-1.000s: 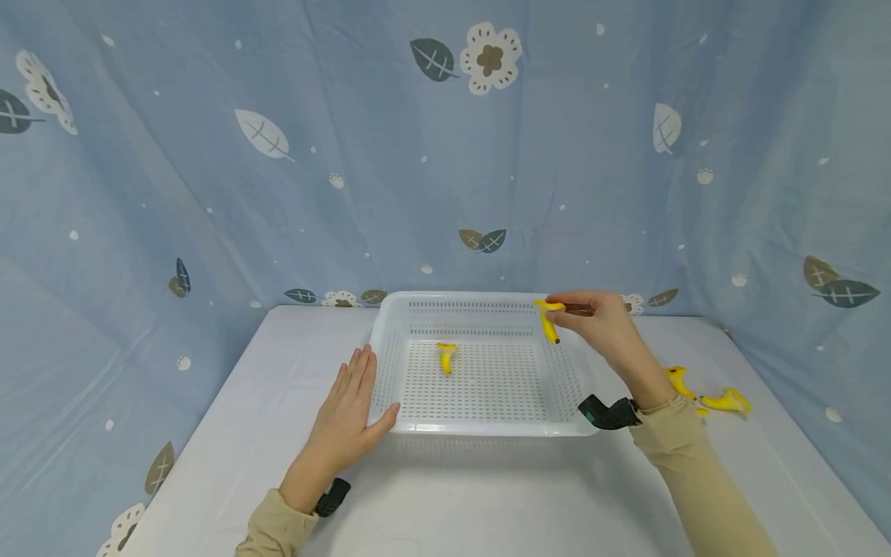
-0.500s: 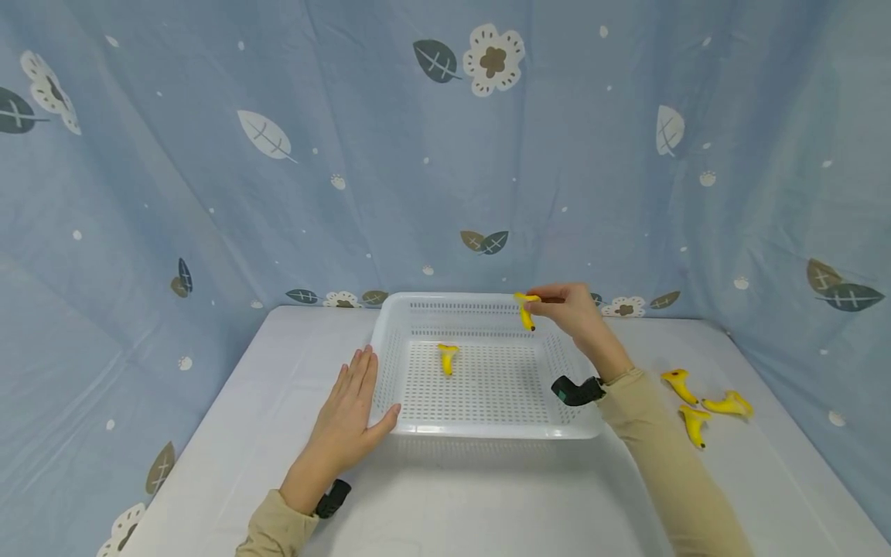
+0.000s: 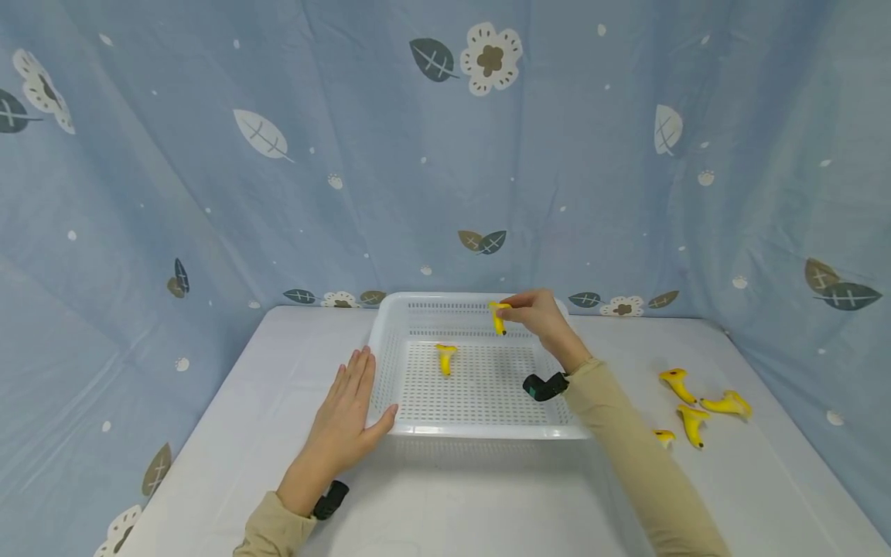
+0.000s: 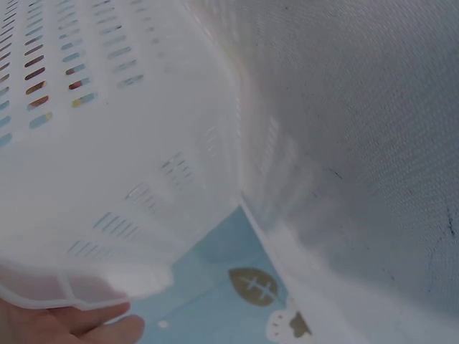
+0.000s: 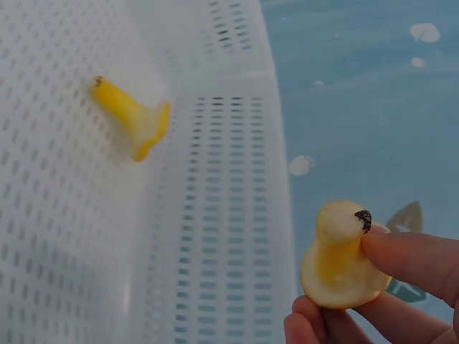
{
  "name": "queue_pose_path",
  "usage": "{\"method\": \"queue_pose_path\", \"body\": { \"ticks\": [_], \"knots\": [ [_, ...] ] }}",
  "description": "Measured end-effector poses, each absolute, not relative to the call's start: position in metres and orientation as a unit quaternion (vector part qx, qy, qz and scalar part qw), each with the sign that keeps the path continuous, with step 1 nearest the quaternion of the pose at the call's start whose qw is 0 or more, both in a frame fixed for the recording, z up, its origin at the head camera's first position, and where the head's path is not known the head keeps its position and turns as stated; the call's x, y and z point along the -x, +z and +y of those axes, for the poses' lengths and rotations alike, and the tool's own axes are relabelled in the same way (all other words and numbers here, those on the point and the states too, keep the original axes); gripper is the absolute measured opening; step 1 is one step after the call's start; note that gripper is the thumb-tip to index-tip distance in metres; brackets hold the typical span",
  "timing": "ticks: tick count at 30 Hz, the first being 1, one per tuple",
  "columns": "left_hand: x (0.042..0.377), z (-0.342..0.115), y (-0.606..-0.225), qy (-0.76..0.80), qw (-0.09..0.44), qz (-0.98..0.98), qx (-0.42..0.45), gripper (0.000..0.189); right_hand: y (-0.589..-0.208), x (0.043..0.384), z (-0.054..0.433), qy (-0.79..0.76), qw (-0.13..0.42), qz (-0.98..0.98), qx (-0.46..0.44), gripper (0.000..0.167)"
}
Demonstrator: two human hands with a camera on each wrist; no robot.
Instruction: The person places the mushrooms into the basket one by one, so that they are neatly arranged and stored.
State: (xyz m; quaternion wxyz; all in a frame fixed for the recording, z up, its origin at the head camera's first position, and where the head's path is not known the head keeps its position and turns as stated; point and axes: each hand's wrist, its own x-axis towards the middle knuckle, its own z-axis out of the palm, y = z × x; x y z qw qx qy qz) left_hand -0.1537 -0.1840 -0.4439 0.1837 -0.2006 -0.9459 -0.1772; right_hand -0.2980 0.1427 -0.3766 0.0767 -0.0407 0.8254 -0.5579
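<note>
Mushroom (image 3: pixel 499 320), yellow, is pinched in the right hand (image 3: pixel 546 319) near the far side of the white basket (image 3: pixel 487 430); we see the left hand (image 3: pixel 341 418), straight-fingered, against its left side, probably steadying it. A second mushroom (image 3: pixel 446 360) lies inside.

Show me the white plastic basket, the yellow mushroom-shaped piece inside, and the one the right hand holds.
White plastic basket (image 3: pixel 487 431): head view, near rim.
Yellow mushroom-shaped piece inside (image 5: pixel 129 112): right wrist view, stem.
Held yellow mushroom-shaped piece (image 5: pixel 336 264): right wrist view, where stem meets cap.
</note>
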Motion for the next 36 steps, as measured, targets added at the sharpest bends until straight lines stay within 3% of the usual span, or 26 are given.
{"method": "queue_pose_path", "body": {
  "ticks": [23,36],
  "knots": [
    [0.155,-0.184,-0.444,-0.174,0.196,-0.942,0.207,0.087,-0.426,0.314,0.120,-0.436,0.080,0.893,0.076,0.032],
    [0.155,-0.184,-0.445,-0.180,0.195,-0.942,0.207,0.087,-0.432,0.315,0.115,-0.398,0.081,0.909,0.095,0.026]
  ]
}}
